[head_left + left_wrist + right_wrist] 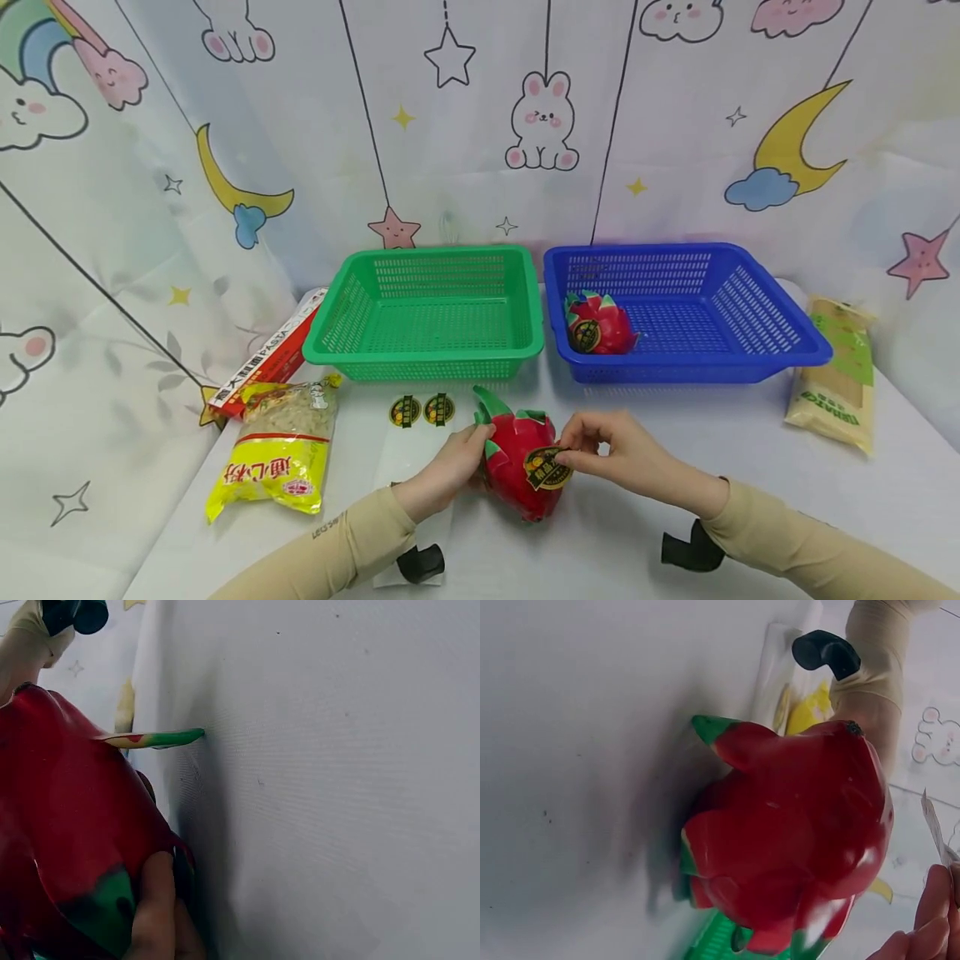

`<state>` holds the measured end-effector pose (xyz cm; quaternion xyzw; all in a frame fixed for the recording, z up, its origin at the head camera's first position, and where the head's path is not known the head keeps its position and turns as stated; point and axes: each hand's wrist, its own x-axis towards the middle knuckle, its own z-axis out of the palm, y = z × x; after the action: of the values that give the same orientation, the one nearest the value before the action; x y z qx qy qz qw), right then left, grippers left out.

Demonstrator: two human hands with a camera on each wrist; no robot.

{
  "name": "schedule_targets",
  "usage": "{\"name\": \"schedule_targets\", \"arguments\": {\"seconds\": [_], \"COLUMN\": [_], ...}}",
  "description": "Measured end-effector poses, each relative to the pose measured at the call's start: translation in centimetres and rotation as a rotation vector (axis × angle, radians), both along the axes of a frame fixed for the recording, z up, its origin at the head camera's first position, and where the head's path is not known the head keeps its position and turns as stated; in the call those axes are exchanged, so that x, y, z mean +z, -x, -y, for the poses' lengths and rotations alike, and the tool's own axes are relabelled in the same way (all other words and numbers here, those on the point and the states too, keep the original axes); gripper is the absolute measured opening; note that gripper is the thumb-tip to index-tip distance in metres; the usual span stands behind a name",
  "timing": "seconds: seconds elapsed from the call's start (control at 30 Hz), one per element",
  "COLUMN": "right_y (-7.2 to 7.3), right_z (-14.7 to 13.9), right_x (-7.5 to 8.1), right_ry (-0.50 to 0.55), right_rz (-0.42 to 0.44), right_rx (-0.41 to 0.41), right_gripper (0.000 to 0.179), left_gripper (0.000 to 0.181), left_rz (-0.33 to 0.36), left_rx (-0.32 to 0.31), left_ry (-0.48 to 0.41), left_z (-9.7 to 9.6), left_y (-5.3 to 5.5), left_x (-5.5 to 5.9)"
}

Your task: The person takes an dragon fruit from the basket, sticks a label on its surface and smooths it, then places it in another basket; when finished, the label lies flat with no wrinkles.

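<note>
A red dragon fruit point(512, 479) with green-tipped scales is on the white table, its stem end toward the baskets. My left hand point(447, 469) holds it from the left side, thumb near the top. Between the thumb and fingers of my right hand point(626, 457) is a black-and-gold sticker point(547, 468), pinched by its edge. It overlaps the fruit's right side in the head view. In the right wrist view, the sticker point(934, 825) shows edge-on, apart from the fruit point(780, 825). Left fingers point(155, 907) press the fruit's underside in the left wrist view.
A backing sheet point(401, 454) with more stickers lies left of the fruit. Behind stand a green basket point(427, 367) and a blue basket point(690, 371) containing a stickered dragon fruit point(615, 329). Pasta bag point(281, 450) and red pasta box point(273, 354) lie left; another package point(836, 375) right.
</note>
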<state>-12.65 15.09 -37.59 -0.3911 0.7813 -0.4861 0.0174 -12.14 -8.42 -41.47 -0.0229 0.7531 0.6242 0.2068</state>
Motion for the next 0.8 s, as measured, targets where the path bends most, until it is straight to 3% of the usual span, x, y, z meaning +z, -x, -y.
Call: {"name": "schedule_targets", "arguments": {"seconds": [0.23,0.33,0.53,0.8], "right_y": [-0.1,-0.1,0.0,0.2], "right_z": [0.5,0.7,1.0,1.3], "right_x": [-0.2,-0.3,-0.6,-1.0], "right_ry": [-0.024,-0.038,-0.074,-0.149], "right_rz": [0.081,0.089,0.062,0.001], "right_rx": [-0.006,0.010,-0.017,-0.044], "right_gripper": [0.008,0.007,0.009,0.013], "left_gripper": [0.063,0.057,0.042,0.056], "left_rz": [-0.067,-0.106,-0.129,-0.148], "left_rx": [0.037,0.020,-0.058,-0.070], "left_ry": [0.053,0.062,0.002,0.019], "left_z": [0.1,0.2,0.6,0.6], "left_y": [0.2,0.2,0.3,0.2], "left_x": [0.1,0.1,0.2,0.1]}}
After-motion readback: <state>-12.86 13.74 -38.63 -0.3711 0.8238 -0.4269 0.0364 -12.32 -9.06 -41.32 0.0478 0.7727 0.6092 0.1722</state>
